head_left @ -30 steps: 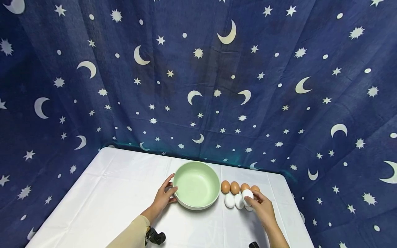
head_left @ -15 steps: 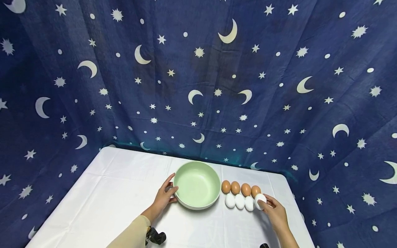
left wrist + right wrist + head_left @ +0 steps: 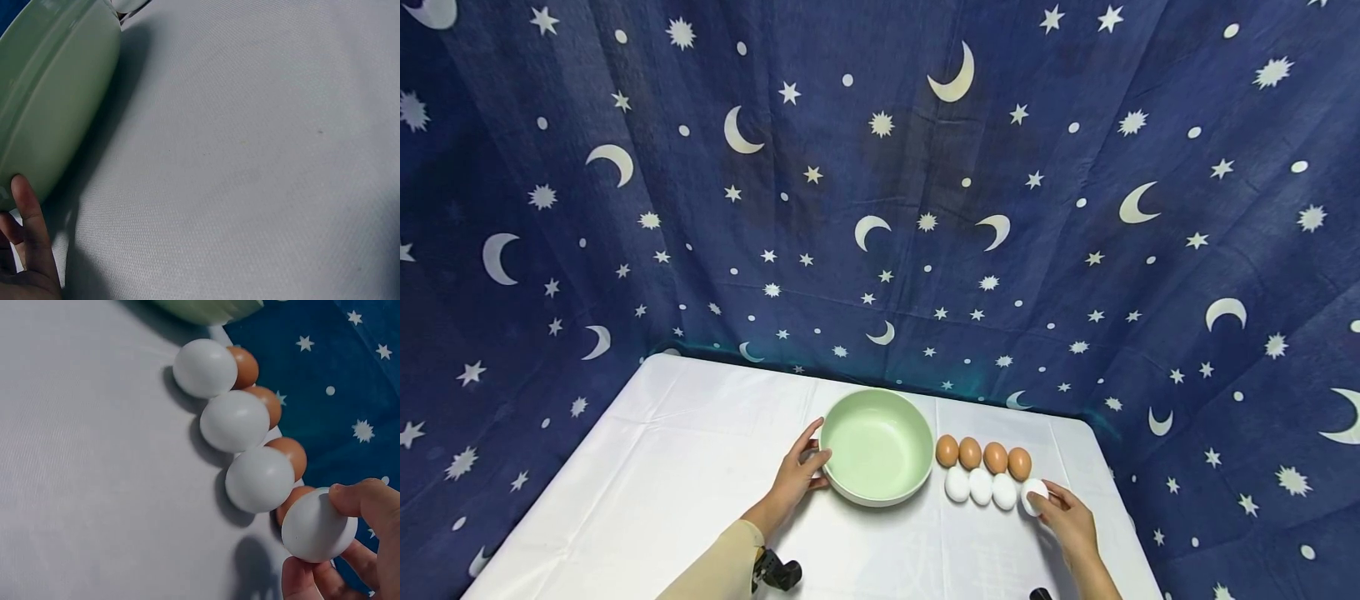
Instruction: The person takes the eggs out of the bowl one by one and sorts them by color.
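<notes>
My left hand holds the left side of a pale green bowl, with the thumb at the rim and fingers against the outer wall. In the left wrist view, a fingertip meets the bowl's outside. My right hand pinches a white egg between thumb and fingers, at the right end of a row of white eggs. In the right wrist view, its shadow falls apart from it on the cloth. Behind the white row stands a row of several brown eggs.
A white cloth covers the table. A dark blue curtain with moons and stars hangs behind and at both sides. A black wrist device sits by the left sleeve.
The right hand has carried the white egg rightward from above the white row to the row's right end, then slightly nearer. The left hand and bowl stay put.
</notes>
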`<state>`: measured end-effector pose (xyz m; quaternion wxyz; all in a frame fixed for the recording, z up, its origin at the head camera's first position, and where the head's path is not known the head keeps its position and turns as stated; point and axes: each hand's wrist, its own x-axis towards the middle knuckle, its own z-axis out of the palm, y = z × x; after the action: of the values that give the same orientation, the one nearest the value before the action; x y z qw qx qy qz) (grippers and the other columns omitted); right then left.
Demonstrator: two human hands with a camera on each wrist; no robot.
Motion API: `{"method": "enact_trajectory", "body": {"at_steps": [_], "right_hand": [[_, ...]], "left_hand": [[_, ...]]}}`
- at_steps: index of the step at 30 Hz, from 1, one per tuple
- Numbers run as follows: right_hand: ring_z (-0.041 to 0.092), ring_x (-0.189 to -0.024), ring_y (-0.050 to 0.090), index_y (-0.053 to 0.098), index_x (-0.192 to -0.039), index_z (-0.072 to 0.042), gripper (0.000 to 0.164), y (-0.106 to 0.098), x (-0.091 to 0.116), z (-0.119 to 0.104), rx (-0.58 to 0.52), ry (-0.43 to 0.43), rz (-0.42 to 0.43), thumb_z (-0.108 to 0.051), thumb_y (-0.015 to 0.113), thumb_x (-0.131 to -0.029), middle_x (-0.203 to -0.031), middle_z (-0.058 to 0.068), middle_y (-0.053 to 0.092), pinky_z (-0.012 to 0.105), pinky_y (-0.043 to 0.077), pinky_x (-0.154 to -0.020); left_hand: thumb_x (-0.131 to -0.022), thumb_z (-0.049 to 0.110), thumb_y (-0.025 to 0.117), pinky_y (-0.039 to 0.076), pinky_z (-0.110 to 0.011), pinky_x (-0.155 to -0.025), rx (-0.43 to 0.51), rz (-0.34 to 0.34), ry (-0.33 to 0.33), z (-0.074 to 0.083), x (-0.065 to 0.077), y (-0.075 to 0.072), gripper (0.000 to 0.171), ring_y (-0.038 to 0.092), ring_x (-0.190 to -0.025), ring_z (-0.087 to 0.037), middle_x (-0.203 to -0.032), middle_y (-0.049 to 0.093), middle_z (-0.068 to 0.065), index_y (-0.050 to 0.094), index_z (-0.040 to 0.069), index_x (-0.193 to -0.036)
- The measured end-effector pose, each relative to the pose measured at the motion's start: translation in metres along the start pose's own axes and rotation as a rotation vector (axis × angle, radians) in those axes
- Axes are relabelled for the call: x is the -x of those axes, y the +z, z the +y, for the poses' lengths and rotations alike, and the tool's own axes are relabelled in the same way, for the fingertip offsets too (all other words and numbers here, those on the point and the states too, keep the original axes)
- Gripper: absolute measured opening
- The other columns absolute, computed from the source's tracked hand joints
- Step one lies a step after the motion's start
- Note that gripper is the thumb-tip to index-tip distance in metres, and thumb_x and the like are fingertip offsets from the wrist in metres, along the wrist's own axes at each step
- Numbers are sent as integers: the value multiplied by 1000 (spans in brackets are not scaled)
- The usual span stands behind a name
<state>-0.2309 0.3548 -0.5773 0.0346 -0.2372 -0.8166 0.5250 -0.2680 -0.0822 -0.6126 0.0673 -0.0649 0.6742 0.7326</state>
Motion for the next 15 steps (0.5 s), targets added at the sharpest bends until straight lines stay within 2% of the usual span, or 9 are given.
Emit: {"method": "enact_trajectory", "body": {"at_steps": [11,15], "right_hand": [[-4,-72,59,52,-132,11,65,5,-7,16,6,14,-1,-22,78,-83,-99,7,71,13,57,-63],[-5,-71,58,52,-132,12,63,6,-7,17,-12,15,-5,-20,77,-83,-97,4,72,12,57,-63]], "left_hand": [[-97,17,62,65,-37,-69,2,3,-4,2,2,0,63,60,-87,-17,-133,41,-17,35,29,-153],[-98,17,61,65,-37,-69,-1,-1,3,2,2,1,62,60,-87,-17,-133,41,-17,35,28,-154]]}}
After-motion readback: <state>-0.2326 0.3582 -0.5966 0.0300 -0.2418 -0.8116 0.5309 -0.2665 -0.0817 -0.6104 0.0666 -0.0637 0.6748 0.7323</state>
